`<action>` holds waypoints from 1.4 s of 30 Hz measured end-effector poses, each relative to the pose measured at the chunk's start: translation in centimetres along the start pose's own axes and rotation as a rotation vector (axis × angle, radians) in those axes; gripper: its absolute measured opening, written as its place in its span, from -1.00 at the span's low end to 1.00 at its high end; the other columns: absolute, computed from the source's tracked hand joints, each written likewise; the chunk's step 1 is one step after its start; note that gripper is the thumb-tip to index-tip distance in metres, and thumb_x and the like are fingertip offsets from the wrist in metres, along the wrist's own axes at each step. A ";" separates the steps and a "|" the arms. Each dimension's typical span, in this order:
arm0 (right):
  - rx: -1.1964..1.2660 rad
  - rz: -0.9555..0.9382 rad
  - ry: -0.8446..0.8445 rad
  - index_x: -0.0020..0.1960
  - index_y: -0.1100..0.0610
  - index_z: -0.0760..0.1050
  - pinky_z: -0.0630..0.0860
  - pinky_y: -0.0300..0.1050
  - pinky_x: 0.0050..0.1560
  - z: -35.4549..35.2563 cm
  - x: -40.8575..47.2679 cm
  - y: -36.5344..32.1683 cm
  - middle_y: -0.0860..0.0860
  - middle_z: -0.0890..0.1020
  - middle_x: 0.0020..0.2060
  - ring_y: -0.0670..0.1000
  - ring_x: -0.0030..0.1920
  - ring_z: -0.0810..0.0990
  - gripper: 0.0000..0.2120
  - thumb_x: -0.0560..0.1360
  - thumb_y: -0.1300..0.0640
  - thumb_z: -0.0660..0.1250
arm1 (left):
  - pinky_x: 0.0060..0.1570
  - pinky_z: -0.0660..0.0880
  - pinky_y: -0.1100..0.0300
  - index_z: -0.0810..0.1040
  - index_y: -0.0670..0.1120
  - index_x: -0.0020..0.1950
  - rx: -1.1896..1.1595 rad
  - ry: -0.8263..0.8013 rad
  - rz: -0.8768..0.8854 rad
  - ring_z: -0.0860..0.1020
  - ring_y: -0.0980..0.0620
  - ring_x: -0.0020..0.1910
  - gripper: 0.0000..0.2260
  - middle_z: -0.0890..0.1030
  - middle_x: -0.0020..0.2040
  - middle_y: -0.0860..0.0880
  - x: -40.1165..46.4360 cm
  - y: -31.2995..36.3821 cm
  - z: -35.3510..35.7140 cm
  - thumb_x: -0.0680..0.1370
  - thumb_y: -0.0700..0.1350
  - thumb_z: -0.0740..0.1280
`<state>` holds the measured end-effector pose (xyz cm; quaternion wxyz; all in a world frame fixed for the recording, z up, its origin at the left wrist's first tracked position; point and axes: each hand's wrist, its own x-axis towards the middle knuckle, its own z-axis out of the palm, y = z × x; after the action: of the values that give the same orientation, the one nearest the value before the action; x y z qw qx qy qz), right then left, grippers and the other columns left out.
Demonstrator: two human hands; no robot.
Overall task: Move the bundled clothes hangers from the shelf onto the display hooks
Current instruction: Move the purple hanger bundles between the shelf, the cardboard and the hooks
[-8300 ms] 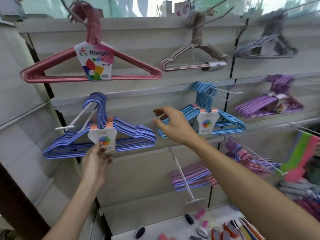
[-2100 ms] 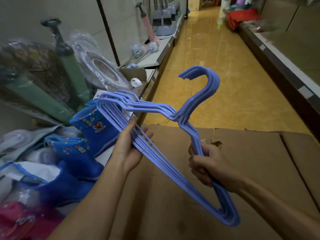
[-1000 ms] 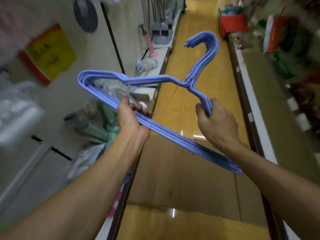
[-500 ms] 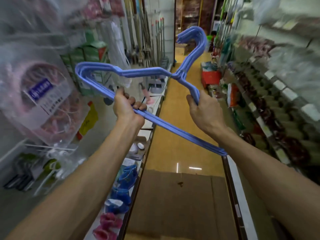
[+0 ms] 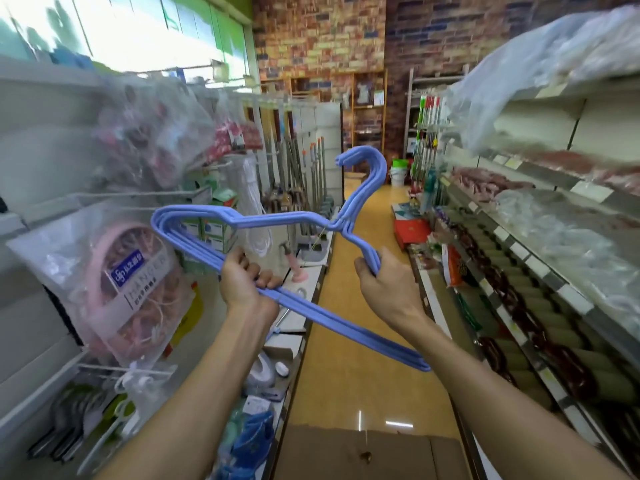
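Head view: a bundle of blue hangers (image 5: 287, 221) is held up in the middle of the aisle, hooks pointing to 12 o'clock. The bottom bar is gripped by the left hand (image 5: 242, 280), fingers curled around it. The sloping arm at 3 o'clock is clamped by the right hand (image 5: 384, 285). A bagged pink hanger (image 5: 131, 282) is seen at 9 o'clock on the shelf (image 5: 41, 209).

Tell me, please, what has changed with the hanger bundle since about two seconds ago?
The blue hanger bundle has been lifted from over the cardboard to chest height, hooks up, facing down the aisle. The left hand now grips the bottom bar rather than supporting it. The right hand still grips the sloping arm.
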<state>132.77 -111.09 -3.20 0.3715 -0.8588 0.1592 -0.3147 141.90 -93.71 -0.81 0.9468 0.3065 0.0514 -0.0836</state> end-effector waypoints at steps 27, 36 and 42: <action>0.401 -0.363 -0.417 -0.24 -0.05 0.32 0.39 0.08 -0.25 5.0 -5.6 -12.0 -0.03 0.50 -0.39 0.14 -0.31 0.44 -0.77 0.55 -0.05 0.26 | -0.56 0.15 0.25 0.23 0.00 -0.35 -0.112 0.242 0.636 0.15 0.10 -0.60 -0.66 0.18 -0.53 0.07 -16.9 11.5 -6.1 0.61 -0.08 0.22; 0.559 -0.523 -0.645 -0.24 0.01 0.32 0.34 0.04 -0.28 5.2 -15.4 -18.4 0.00 0.51 -0.36 0.06 -0.33 0.46 -0.74 0.59 0.01 0.28 | -0.53 0.20 0.25 0.24 -0.01 -0.34 -0.099 0.417 0.910 0.18 0.08 -0.58 -0.64 0.21 -0.50 0.06 -29.8 14.9 -11.0 0.63 -0.06 0.23; 0.641 -0.658 -0.810 -0.25 -0.02 0.32 0.38 0.09 -0.23 4.7 -24.4 -24.4 -0.03 0.48 -0.39 0.16 -0.31 0.45 -0.73 0.59 0.02 0.29 | -0.56 0.19 0.29 0.24 0.00 -0.35 -0.130 0.538 1.106 0.17 0.10 -0.60 -0.65 0.23 -0.53 0.08 -40.6 18.0 -14.3 0.63 -0.07 0.22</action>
<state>118.52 -79.78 2.10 0.5256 -0.7598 -0.3710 -0.0938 104.89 -65.73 3.96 0.8205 0.2398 0.1266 0.5033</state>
